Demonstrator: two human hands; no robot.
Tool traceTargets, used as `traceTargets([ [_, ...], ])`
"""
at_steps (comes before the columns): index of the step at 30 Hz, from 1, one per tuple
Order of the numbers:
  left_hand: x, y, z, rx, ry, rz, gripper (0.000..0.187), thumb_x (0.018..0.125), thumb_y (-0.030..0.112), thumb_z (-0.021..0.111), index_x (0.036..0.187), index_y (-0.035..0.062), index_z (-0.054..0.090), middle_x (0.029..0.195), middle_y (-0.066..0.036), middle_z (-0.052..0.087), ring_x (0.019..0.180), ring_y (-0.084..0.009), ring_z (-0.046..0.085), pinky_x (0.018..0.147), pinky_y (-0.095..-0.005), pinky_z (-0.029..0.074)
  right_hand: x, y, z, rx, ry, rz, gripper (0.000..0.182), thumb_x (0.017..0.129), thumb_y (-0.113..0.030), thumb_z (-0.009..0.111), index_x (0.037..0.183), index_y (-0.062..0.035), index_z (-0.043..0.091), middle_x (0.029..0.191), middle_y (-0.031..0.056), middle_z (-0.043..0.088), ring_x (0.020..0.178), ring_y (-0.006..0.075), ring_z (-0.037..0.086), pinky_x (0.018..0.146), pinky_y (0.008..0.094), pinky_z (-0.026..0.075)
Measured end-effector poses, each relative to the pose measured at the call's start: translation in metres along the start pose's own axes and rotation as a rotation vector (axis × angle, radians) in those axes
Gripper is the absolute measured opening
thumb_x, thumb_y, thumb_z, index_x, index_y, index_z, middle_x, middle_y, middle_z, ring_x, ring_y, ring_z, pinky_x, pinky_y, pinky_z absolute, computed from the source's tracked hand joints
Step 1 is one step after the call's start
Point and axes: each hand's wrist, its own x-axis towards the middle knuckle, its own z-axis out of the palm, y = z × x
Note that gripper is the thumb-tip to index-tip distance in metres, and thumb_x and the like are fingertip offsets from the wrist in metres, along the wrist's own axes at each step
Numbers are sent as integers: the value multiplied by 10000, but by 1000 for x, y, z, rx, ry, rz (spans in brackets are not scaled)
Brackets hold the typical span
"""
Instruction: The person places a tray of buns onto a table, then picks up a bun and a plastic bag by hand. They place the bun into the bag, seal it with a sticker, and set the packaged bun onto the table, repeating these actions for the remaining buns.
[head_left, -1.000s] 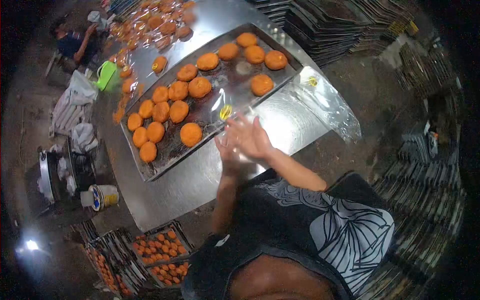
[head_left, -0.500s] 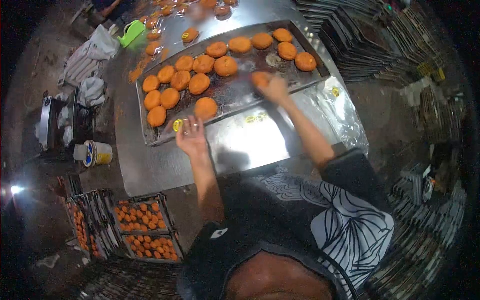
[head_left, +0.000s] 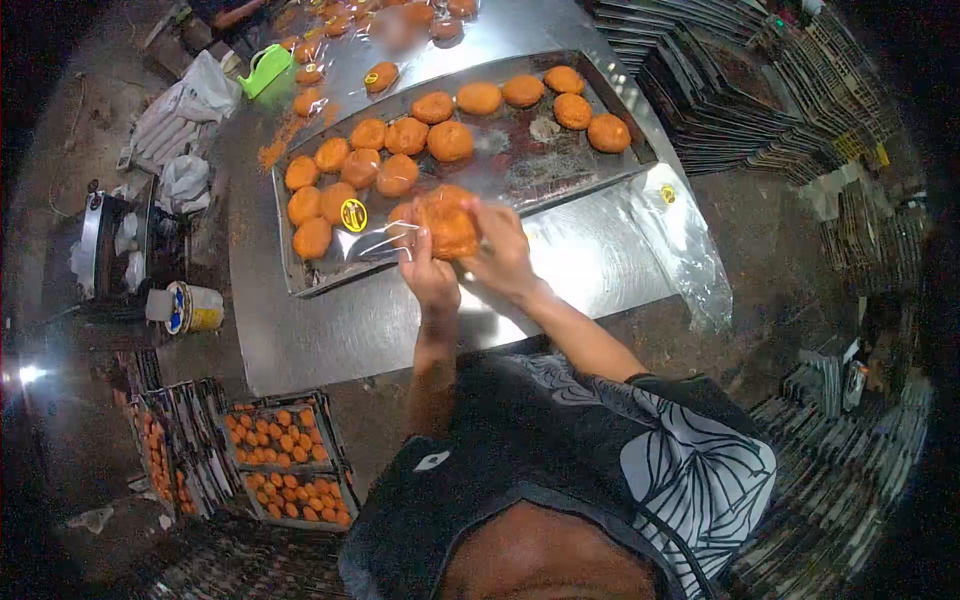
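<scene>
In front of me, my left hand (head_left: 432,278) pinches the edge of a clear plastic bag (head_left: 375,238) with a yellow round label. An orange-brown bun (head_left: 448,222) is at the mouth of the bag, gripped from the right by my right hand (head_left: 503,252). Both hands are over the front edge of a dark metal baking tray (head_left: 560,197). More buns (head_left: 397,175) lie in the tray, mostly on its left side and along the far edge. Part of the tray behind my hands is hidden.
Clear bags (head_left: 672,245) lie on the steel table (head_left: 330,345) at the right. Bagged buns (head_left: 381,77) and a green scoop (head_left: 265,70) are at the far side. Racks of buns (head_left: 285,435) stand lower left, a bucket (head_left: 197,307) left, stacked trays (head_left: 720,80) right.
My right hand has brought a bun leftward from the tray's right half to my left hand. My left hand has raised the labelled bag, which now spreads at the bun.
</scene>
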Motion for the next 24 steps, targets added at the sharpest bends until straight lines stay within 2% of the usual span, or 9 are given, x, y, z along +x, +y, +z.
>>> traceTargets([
  [5, 20, -6, -6, -569, 83, -398, 343, 872, 107, 391, 1183, -35, 369, 1148, -126, 466, 1081, -217, 435, 946, -348, 327, -25, -1, 1, -152, 72, -150, 648, 555, -117, 687, 1147, -8, 447, 1119, 118, 509, 916, 312, 492, 829, 390, 379],
  [7, 19, 2, -9, -760, -170, -532, 340, 870, 114, 404, 1178, -29, 377, 1133, -122, 472, 1055, -213, 453, 935, -344, 341, -23, -4, -4, -126, 184, -322, 680, 549, -89, 678, 1176, -14, 425, 1140, 114, 494, 937, 307, 473, 835, 389, 375],
  [9, 7, 12, 10, -731, 66, -557, 327, 869, 131, 413, 1159, -19, 396, 1098, -115, 489, 1015, -201, 476, 906, -326, 361, -6, -5, -7, -214, 199, -243, 711, 543, -63, 674, 1196, -6, 398, 1147, 108, 491, 961, 301, 458, 834, 386, 373],
  [11, 6, 28, 16, -71, -147, 107, 319, 866, 150, 429, 1138, -19, 416, 1085, -107, 493, 995, -187, 484, 883, -313, 369, 13, -10, -16, -72, 160, -104, 716, 532, -33, 675, 1192, 4, 397, 1137, 94, 499, 963, 289, 447, 820, 372, 380],
  [13, 14, 31, 13, -96, -192, -100, 301, 847, 165, 452, 1104, 8, 449, 1058, -107, 510, 981, -229, 499, 825, -349, 411, 14, -8, -16, -63, 191, -107, 746, 518, -27, 684, 1199, 15, 382, 1109, 88, 516, 934, 286, 451, 813, 361, 380],
  [15, 16, 22, 7, -450, -205, -697, 305, 839, 168, 469, 1110, 29, 453, 1067, -91, 502, 971, -210, 497, 816, -341, 412, 11, -6, -16, 30, 219, 20, 787, 510, -36, 693, 1219, 13, 356, 1082, 93, 531, 914, 282, 450, 823, 357, 372],
  [17, 7, 16, 5, -337, -378, -732, 373, 828, 227, 501, 1142, 45, 419, 1073, -71, 497, 967, -174, 493, 792, -324, 423, 19, 2, -16, -30, 180, -15, 855, 525, -51, 696, 1267, 12, 275, 1071, 99, 538, 910, 277, 448, 824, 362, 368],
  [19, 18, 11, 1, -126, -500, -1087, 402, 815, 181, 521, 1154, -2, 405, 1064, -86, 505, 987, -187, 489, 833, -334, 406, 24, 5, -11, -23, 187, 42, 897, 547, -55, 688, 1297, 13, 201, 1071, 105, 536, 901, 278, 453, 819, 364, 372],
  [24, 3, 15, 11, -614, -172, -520, 592, 750, 108, 560, 1253, 13, 261, 1159, -108, 429, 1044, -230, 452, 885, -372, 392, -11, -5, -16, 78, 23, 150, 924, 565, -136, 704, 1303, 18, 170, 1081, 104, 535, 903, 310, 472, 791, 384, 375],
])
